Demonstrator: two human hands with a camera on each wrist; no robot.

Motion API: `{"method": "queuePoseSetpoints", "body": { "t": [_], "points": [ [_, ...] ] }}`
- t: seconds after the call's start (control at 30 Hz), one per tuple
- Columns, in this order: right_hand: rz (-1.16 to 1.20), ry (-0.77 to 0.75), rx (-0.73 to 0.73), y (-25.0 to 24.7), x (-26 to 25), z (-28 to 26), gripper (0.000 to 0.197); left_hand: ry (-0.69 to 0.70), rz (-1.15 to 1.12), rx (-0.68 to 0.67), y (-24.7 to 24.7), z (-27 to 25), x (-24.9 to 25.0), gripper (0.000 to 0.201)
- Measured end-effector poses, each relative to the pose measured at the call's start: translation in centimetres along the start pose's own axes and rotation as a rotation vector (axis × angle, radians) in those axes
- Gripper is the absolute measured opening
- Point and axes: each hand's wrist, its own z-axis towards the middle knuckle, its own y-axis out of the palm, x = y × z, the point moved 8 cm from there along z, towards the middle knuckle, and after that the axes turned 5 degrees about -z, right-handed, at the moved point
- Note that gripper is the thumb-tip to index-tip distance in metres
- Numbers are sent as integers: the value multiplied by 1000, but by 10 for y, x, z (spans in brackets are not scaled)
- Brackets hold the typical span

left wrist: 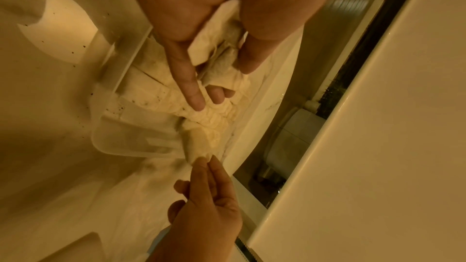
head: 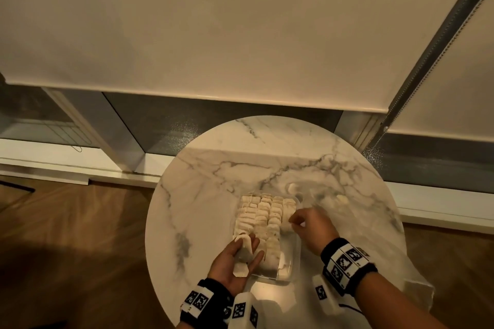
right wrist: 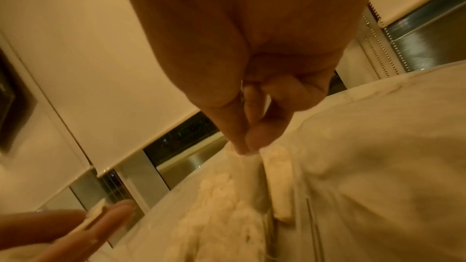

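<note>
1. Handling: the paper pouches look light, soft and thin, with fine strings. They would probably crumple or tear if squeezed. A gentle pinch on the top edge seems best.
2. Place: packed tea bags (head: 263, 219) stand in rows in a clear box (head: 290, 274) on a round marble table (head: 213, 168).
3. Right hand (head: 311, 226): thumb and forefinger are closed in a pinch on the top edge of one tea bag (left wrist: 199, 146) in the rightmost row. The other fingers are curled in.
4. Left hand (head: 232, 262): palm up by the box's near left corner, fingers nearly straight. A few loose tea bags (head: 244, 254) lie on the palm, not gripped.
</note>
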Motion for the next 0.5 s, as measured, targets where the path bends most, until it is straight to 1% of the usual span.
{"method": "queuePoseSetpoints", "body": {
  "t": [0.1,0.23,0.37,0.5],
  "points": [
    [-150,44,-63,11,6,13,13,-18,-44,73,-18,8,2,19],
    [-264,63,-130,20,8,31,9,-25,-62,124,-31,11,1,17],
    [-373,34,-111,18,0,43,20,-7,-64,133,-37,14,-1,14],
    [-439,32,-84,14,-6,52,22,-2,-57,141,-37,16,-2,15]
  ]
}}
